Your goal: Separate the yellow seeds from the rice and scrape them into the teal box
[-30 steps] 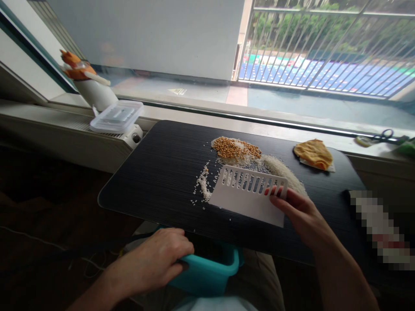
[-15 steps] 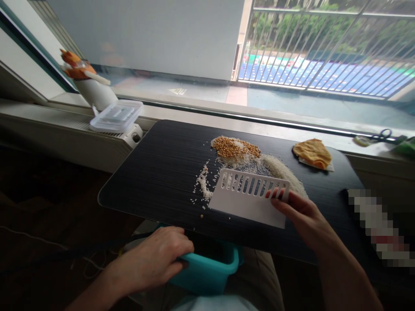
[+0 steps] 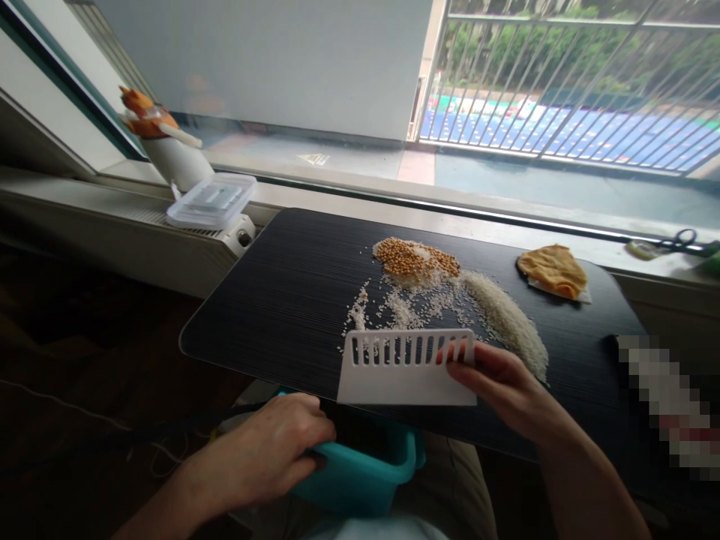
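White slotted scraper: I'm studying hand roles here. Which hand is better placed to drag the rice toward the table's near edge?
Probably the right hand: it grips the white slotted scraper beside the rice. The left hand is busy holding the teal bin under the table edge.

Two bare arms with no sleeves showing, left hand [image 3: 264,454] and right hand [image 3: 506,390] with no rings or watch, tan trousers on the lap, light shirt edge below

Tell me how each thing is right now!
white slotted scraper: held tilted at the table's near edge
right hand: gripping the scraper
left hand: holding the teal tub
teal tub: under the table edge
rice: scattered
yellow beans: piled
clear box: closed
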The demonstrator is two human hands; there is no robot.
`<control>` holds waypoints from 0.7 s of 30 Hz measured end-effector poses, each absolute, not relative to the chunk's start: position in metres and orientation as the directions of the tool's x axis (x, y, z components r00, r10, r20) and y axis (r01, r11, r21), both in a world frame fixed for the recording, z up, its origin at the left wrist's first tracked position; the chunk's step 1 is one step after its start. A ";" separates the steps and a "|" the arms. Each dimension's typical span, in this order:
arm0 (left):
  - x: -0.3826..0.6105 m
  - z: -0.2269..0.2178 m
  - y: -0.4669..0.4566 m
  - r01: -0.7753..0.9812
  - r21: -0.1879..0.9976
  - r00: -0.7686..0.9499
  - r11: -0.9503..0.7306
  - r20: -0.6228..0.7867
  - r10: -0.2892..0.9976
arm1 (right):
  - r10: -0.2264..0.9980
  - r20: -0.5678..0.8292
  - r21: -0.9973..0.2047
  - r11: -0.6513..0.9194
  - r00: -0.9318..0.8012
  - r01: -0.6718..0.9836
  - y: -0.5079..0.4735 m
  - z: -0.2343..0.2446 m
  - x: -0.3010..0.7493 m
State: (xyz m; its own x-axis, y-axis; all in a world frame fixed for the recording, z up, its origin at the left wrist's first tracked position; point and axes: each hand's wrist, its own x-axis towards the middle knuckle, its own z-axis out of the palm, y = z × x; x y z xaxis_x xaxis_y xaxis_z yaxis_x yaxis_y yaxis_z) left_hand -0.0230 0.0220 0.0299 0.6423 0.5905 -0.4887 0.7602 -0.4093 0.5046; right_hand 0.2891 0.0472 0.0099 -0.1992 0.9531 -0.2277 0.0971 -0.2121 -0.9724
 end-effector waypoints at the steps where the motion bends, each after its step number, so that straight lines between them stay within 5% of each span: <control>1: -0.023 0.030 0.022 0.767 0.498 0.635 -0.405 -0.498 0.591 | 0.974 -0.183 -0.981 -0.174 -0.131 0.083 0.052 0.010 0.292; 7: -0.023 0.030 0.022 0.784 0.478 0.616 -0.397 -0.515 0.596 | 0.965 -0.021 -0.998 -0.037 0.262 0.056 0.098 0.002 0.291; 21: -0.027 0.023 0.020 0.753 0.490 0.648 -0.438 -0.441 0.621 | 0.989 -0.079 -0.993 -0.089 0.124 0.078 0.124 -0.006 0.284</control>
